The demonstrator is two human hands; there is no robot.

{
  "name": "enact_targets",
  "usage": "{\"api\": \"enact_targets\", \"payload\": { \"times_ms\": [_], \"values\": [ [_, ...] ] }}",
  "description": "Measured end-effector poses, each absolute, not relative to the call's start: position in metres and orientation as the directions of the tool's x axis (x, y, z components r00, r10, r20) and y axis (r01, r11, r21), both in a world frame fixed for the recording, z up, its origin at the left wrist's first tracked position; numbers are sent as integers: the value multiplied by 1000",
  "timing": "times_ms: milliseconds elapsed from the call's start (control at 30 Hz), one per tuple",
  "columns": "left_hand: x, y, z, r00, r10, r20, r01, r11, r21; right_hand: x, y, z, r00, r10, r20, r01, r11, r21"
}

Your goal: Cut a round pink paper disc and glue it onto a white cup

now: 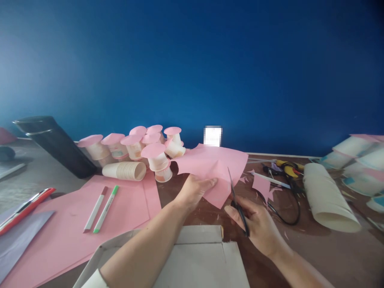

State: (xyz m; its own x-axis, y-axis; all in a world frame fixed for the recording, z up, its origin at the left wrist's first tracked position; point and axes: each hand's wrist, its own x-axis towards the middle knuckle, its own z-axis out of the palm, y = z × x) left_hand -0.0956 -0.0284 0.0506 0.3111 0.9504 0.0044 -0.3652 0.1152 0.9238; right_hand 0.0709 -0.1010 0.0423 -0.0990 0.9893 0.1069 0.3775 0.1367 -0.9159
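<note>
Pink sheet [223, 162] | left hand [193, 193]: thumb on top | right hand [257, 221]: gripping scissors [235, 199]

Wears a plain white sleeve [95, 280], seen as a short, slightly curved edge near the lower left corner. Shows a left forearm [144, 244] bare from that edge onward, smooth and tapering to the wrist of an uncovered left hand [195, 191]. Shows likewise a bare right forearm [300, 272], narrowing toward an uncovered right hand [258, 224] with rounded fingertips.
</note>
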Motion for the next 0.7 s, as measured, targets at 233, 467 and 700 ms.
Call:
{"api": "enact_targets", "payload": {
  "times_ms": [233, 467, 700],
  "values": [
    [-96, -27, 47, 310, 951, 0, -359, 117, 926, 70, -100, 44, -93, 992, 90, 370, 118, -922],
    [-97, -27, 48, 313, 950, 1, -360, 118, 925, 70, -102, 42, -85, 994, 71, 355, 96, -930],
    [-98, -27, 50, 319, 948, -20, -360, 141, 922, 69, -102, 45, -94, 993, 76, 383, 106, -918]
  ]
}}
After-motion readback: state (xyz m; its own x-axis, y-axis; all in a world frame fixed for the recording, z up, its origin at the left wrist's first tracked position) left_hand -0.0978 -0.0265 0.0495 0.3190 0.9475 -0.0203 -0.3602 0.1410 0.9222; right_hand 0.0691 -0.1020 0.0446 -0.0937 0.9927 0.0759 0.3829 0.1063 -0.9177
